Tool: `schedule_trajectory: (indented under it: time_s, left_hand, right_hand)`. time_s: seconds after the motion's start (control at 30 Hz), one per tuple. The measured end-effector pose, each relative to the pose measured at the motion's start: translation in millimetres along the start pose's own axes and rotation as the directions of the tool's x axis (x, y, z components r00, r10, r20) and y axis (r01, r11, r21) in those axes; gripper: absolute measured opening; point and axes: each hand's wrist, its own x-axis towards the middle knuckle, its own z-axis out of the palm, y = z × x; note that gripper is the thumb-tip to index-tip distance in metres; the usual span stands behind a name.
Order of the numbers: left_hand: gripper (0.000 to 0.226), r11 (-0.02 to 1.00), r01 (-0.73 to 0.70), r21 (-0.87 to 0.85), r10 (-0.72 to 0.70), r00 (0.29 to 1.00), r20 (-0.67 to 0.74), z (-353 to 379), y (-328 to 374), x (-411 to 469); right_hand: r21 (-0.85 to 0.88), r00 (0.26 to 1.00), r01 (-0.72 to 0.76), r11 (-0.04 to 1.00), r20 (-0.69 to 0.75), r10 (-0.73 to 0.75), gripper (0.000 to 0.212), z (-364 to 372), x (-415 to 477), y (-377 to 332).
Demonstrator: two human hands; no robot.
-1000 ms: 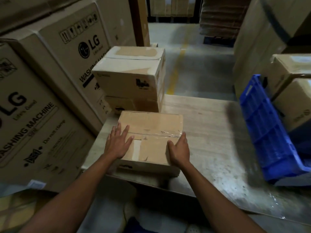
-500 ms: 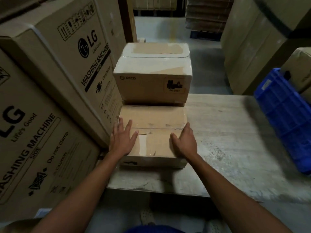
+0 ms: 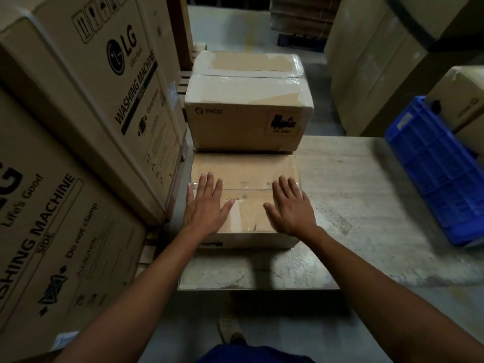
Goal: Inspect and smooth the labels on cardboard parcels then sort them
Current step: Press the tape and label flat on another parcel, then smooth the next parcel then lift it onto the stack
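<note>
A low cardboard parcel (image 3: 246,176) with clear tape and a pale label patch on top lies on the table (image 3: 366,195), pushed against a taller stack. My left hand (image 3: 205,205) lies flat on the parcel's left side with fingers straight and spread. My right hand (image 3: 290,205) lies flat on its right side, fingers straight too. Behind the parcel, a taped PICO box (image 3: 246,111) with a black sticker on its front sits on top of another box.
Large LG washing machine cartons (image 3: 78,142) wall in the left side. A blue plastic crate (image 3: 440,169) leans at the table's right edge, with more cartons (image 3: 377,64) behind it. The concrete aisle runs beyond the stack. My foot (image 3: 230,328) shows below the table's front edge.
The parcel has slid away from me until it meets the PICO stack. Both hands went from its near side and edges to lying flat on top, farther forward.
</note>
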Motion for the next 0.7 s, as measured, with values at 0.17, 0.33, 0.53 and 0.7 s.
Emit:
schedule_trajectory:
  time_s: [0.17, 0.33, 0.53, 0.7]
  left_hand:
    - [0.080, 0.983, -0.108, -0.149, 0.097, 0.992, -0.082, -21.1, 10.7, -1.9]
    - [0.076, 0.897, -0.380, -0.224, 0.311, 0.905, -0.289, -58.1, 77.8, -12.3]
    - [0.069, 0.776, -0.588, -0.228, 0.502, 0.795, -0.341, -72.8, 214.0, -53.7]
    - [0.069, 0.647, -0.728, -0.224, 0.655, 0.682, -0.324, -71.8, 329.0, -123.2]
  right_hand:
    - [0.135, 0.998, -0.032, 0.990, -0.042, 0.038, 0.080, -13.0, -17.6, 1.5]
    - [0.259, 0.956, -0.057, 0.964, -0.264, 0.127, 0.081, -38.8, -71.4, 28.6]
    - [0.358, 0.849, -0.141, 0.923, -0.436, 0.298, 0.079, -67.0, -176.9, 93.3]
    - [0.434, 0.713, -0.232, 0.870, -0.533, 0.456, 0.081, -76.2, -293.6, 153.0]
